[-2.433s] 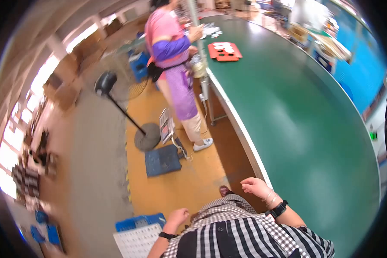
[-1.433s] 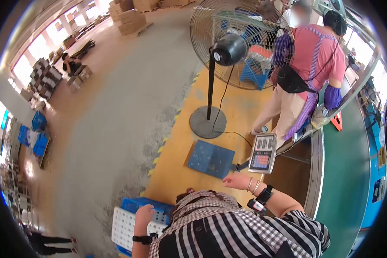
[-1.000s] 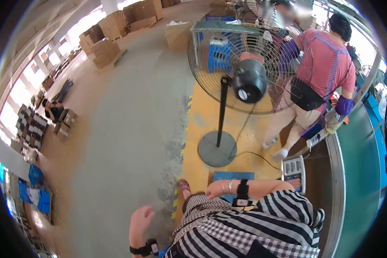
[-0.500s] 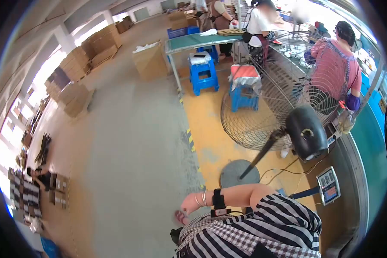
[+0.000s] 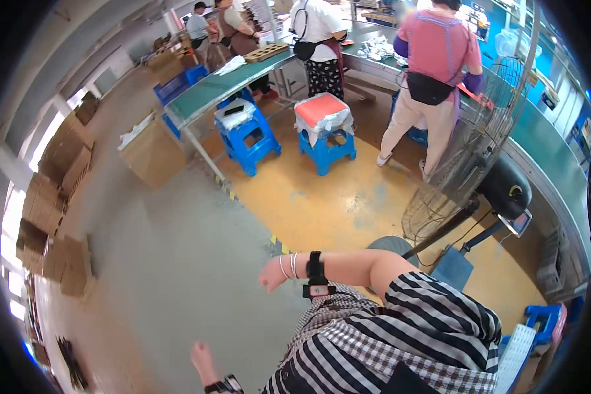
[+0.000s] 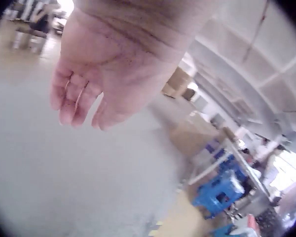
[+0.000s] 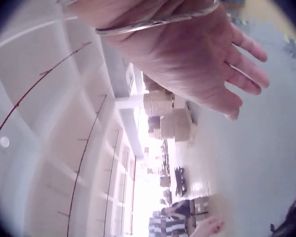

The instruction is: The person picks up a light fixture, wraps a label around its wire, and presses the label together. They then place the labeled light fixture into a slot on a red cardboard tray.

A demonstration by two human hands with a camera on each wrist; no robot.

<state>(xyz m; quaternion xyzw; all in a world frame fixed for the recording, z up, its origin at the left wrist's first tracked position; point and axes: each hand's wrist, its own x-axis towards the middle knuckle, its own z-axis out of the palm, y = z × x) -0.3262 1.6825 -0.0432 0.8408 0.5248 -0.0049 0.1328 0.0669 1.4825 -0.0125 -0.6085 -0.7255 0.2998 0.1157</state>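
In the head view my right hand (image 5: 274,274) hangs across the front of my body, two thin bangles and a black strap at its wrist. My left hand (image 5: 202,360) is lower and to the left, over the grey floor. Neither hand holds anything. The left wrist view shows the left palm with loosely bent fingers (image 6: 76,106). In the right wrist view the right hand's fingers (image 7: 249,69) are spread and fairly straight. A tall black floor fan (image 5: 502,187) with a wire cage stands to the right, near my right forearm.
Ahead are two blue stools, one with a red top (image 5: 322,108), the other bearing a dark flat object (image 5: 234,109). A green table (image 5: 203,98) and cardboard box (image 5: 152,154) stand left. A worker in pink (image 5: 433,39) stands ahead; a platform scale (image 5: 453,268) sits right.
The view has swung from the long green table toward the aisle and stools, which now look nearer. The fan has shifted to the right side. My right arm swung across my body; both hands stay empty.
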